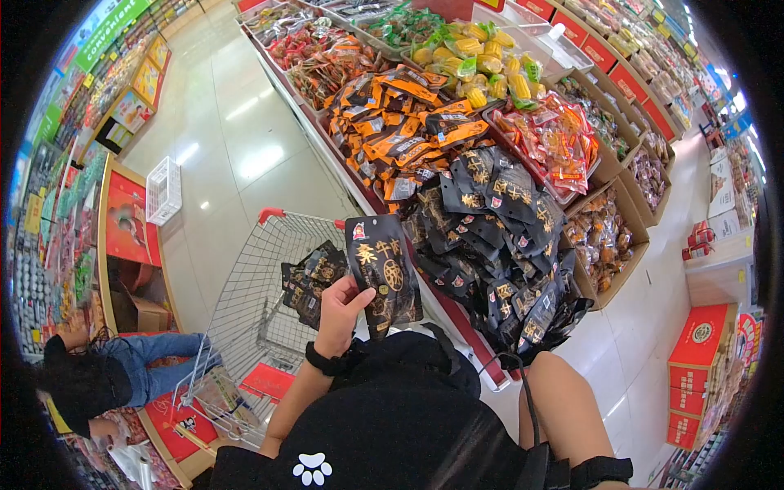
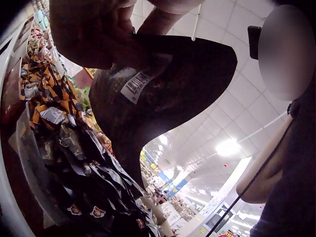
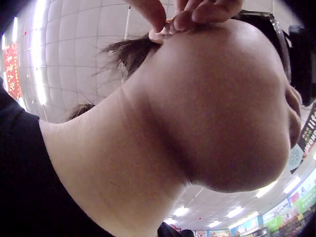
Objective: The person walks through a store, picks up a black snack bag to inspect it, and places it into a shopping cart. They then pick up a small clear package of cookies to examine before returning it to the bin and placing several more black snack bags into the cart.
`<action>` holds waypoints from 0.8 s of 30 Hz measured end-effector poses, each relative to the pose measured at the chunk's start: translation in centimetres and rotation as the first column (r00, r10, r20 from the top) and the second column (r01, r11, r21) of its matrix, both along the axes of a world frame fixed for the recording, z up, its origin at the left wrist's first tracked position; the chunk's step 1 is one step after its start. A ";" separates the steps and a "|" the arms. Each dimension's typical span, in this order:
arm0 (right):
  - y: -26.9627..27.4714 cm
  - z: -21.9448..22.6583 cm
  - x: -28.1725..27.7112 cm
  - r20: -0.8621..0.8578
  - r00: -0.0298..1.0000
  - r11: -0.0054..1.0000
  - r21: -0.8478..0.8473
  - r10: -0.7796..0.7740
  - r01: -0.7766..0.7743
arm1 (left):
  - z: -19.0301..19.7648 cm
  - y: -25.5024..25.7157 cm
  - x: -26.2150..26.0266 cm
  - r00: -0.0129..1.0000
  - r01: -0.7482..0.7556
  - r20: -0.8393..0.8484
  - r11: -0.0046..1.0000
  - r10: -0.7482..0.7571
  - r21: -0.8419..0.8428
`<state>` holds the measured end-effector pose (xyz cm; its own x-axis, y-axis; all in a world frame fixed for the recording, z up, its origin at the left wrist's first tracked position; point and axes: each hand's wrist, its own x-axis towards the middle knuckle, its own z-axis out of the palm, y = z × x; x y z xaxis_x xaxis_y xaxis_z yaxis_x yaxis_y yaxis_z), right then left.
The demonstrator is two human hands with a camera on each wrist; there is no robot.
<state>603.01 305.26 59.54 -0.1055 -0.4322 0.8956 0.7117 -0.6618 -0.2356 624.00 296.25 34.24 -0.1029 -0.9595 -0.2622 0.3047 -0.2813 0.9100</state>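
My left hand (image 1: pixel 336 317) grips a black packet with gold lettering (image 1: pixel 400 282), thumb on its front, held upright beside a heap of similar black packets (image 1: pixel 498 245). In the left wrist view, curled fingers (image 2: pixel 98 37) hold the packet (image 2: pixel 182 94), whose back carries a white barcode label (image 2: pixel 134 89). Several black packets (image 1: pixel 309 282) lie in the wire cart (image 1: pixel 245 286). The right wrist view shows my right hand (image 3: pixel 190 14) with bent fingertips at the ear (image 3: pixel 160 34); whether they pinch it, I cannot tell. The head view shows only that arm's wristband.
Orange-black packets (image 1: pixel 408 122), packaged corn (image 1: pixel 490 61) and red packets (image 1: pixel 551 139) fill the display. Cardboard boxes (image 1: pixel 608 245) line its right side. A person in jeans (image 1: pixel 155 363) is at the left, past the cart. A white basket (image 1: pixel 163 192) stands by the left shelf.
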 end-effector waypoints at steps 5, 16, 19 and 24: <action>0.0 0.0 0.0 0.005 1.000 1.000 0.004 -0.001 0.001 | -0.2 0.0 0.1 1.000 0.002 0.009 1.000 -0.002 0.009; 0.0 0.0 0.0 0.013 1.000 1.000 0.012 0.002 -0.002 | -0.1 -0.1 -0.2 0.998 0.007 0.059 1.000 -0.006 -0.008; -0.1 0.0 0.0 0.015 1.000 1.000 0.015 0.016 -0.017 | -0.5 -0.1 0.0 0.996 0.022 0.087 1.000 -0.021 -0.010; -0.1 0.0 -0.1 0.008 1.000 1.000 0.010 0.029 -0.029 | -0.1 -0.1 -0.2 0.998 0.014 0.059 1.000 -0.014 -0.007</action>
